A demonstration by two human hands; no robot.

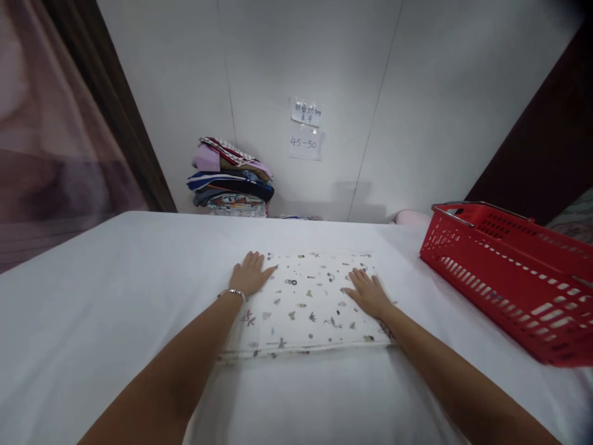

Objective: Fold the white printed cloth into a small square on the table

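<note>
Nearest, from the lower left, a bare left forearm (171, 371) on a long inward slant; from the lower right, a bare right forearm (445, 361) on a mirroring slant. Between them, flat on a white-covered table (115, 309), a folded white cloth with small printed motifs (310, 303), folded edges toward the wearer. Past a silvery bracelet (235, 292), at the cloth's left edge, the left hand (249, 274), palm down, fingers pointing away, thumb out sideways over the print. On the cloth's right part, the right hand (370, 293), palm down too, wrist across the right edge, fingers angled inward and away, thumb spread toward the middle. Both hands unclenched and flattened, with nothing grasped. Well to the right, a red perforated shopping basket (491, 272). Beyond the table's far edge, a stack of folded fabrics (231, 179). Farthest, on a pale panelled wall (417, 111), a paper note marked "45-50" (306, 145).
</note>
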